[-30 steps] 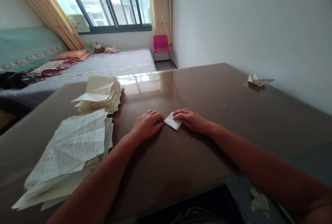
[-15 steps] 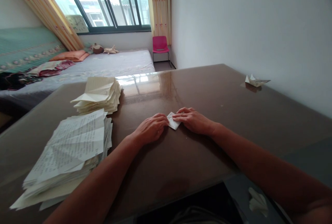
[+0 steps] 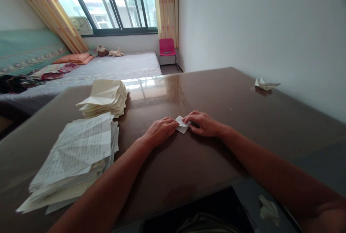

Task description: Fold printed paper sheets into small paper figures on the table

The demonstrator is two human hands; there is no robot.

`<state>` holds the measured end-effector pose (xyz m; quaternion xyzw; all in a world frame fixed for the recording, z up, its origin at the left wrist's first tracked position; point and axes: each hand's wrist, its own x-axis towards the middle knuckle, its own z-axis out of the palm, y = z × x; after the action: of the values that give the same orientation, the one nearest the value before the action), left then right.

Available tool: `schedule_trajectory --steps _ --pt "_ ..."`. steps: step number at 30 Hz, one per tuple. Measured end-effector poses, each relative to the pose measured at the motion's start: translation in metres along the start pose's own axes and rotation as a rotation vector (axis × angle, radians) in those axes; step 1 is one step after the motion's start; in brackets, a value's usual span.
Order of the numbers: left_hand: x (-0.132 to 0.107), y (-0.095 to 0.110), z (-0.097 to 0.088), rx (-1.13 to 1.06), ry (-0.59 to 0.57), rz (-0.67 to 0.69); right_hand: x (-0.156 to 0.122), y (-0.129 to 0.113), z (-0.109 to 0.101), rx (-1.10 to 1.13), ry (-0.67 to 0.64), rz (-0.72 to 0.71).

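Observation:
A small folded square of printed white paper lies on the brown tabletop, one corner toward me. A flap on its upper face stands partly lifted. My left hand rests at the paper's left corner, fingers together and their tips pressing it; its thumb is mostly hidden. From the right, my right hand has its thumb and index finger closed at the flap and the right corner. Both hands touch the same paper.
Stacked written sheets lie at left, with a pile of creased yellowish paper behind. A folded paper boat sits far right near the wall. Crumpled white paper lies below the table's front edge. A bed and pink chair stand beyond.
My right fingers have gone from lying flat across the paper to curling in at its flap, which now lifts. My left hand has shifted slightly right, staying on the left corner.

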<state>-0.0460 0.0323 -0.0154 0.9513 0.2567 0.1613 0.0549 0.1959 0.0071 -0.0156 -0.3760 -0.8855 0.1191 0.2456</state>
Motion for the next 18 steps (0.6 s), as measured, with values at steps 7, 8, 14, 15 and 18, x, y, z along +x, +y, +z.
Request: schedule_trajectory --steps 7,8,14,15,18 --pt "0.000 0.003 0.008 0.008 0.112 -0.174 0.003 0.010 0.006 0.046 0.025 -0.035" --pt "0.001 0.003 0.009 0.001 0.130 -0.201 0.003 0.012 0.007 0.052 0.033 -0.030" --pt "0.002 0.003 0.013 -0.097 0.152 -0.360 0.006 0.019 0.015 0.087 0.076 0.086" --pt "0.002 0.002 0.014 -0.109 0.145 -0.373 0.006 0.019 0.016 0.093 0.083 0.106" --pt "0.004 0.002 0.015 -0.122 0.122 -0.418 0.009 0.017 0.019 0.110 0.091 0.161"
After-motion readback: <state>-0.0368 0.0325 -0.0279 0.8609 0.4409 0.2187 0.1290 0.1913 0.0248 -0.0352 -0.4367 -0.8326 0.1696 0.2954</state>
